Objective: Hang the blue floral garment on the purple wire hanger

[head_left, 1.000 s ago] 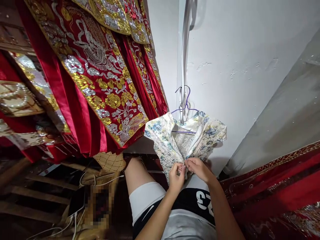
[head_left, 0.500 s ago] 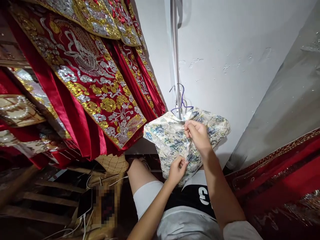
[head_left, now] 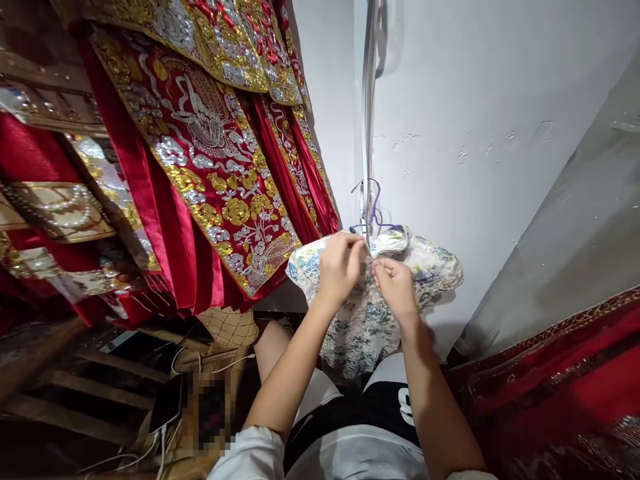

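Note:
A short-sleeved floral shirt (head_left: 357, 330), cream with blue and green print, hangs on a purple hanger (head_left: 376, 215) in front of me. My left hand (head_left: 343, 267) is closed at the left side of the collar, thumb and fingers pinching the fabric edge. Just to its right and slightly lower, my right hand (head_left: 396, 285) is closed in a pinch on the top of the shirt's front edge. The small spot between the fingertips is partly hidden, so any button there cannot be made out.
Red garments with gold and silver embroidery (head_left: 235, 200) hang at the left. A metal pole (head_left: 369, 120) runs down the white wall (head_left: 465, 80) behind the hanger. A wooden slatted seat (head_left: 100, 393) with a phone (head_left: 167, 403) and cables is lower left. Red fabric (head_left: 565, 373) lies right.
My left hand has risen from the lower front of the shirt to the collar. The right hand stays near the neckline, a little lower. The view has shifted slightly left.

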`<state>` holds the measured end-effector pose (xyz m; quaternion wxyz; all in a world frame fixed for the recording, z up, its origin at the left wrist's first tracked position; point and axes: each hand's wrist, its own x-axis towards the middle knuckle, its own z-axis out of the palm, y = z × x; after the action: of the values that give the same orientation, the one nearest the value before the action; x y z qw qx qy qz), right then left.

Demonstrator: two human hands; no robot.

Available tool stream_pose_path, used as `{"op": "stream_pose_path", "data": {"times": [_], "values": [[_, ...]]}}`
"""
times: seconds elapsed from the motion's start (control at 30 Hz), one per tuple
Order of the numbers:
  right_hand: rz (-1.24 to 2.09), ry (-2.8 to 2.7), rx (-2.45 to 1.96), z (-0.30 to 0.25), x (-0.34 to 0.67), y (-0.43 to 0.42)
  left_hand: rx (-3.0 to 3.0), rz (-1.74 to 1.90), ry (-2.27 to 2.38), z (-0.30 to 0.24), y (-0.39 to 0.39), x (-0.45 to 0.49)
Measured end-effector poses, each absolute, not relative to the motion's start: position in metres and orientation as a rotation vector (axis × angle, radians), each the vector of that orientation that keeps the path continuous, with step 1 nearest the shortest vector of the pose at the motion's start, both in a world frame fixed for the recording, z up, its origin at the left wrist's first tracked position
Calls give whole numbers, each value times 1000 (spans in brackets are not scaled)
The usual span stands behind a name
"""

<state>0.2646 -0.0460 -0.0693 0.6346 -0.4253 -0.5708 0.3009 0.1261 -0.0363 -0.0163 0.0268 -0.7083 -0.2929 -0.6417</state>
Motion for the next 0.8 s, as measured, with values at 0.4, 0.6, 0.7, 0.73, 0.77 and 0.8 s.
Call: {"op": "stream_pose_path", "data": {"times": [0.4,0.6,0.7,0.73,0.77,0.8], "values": [[1179,-1200,-902,-129,298,-67,-753,-3568,-1606,-149,-7,56],[1246,-1041,-795,-118,326,-84,-1120,-3177,-1309,-152,-27,81],[1292,-992,-565,-119,336,-91,-1122,-3192,-1098,-132,-36,68],[1302,-986,-441,-120,339,-93,-1071,-3289,-1020,-127,-37,63],[1303,-983,-326,-121,343,-95,-998,-3409,-933,-123,-38,57],[1300,-981,-240,-122,346,-96,-919,-3541,-839,-121,-38,51]]}}
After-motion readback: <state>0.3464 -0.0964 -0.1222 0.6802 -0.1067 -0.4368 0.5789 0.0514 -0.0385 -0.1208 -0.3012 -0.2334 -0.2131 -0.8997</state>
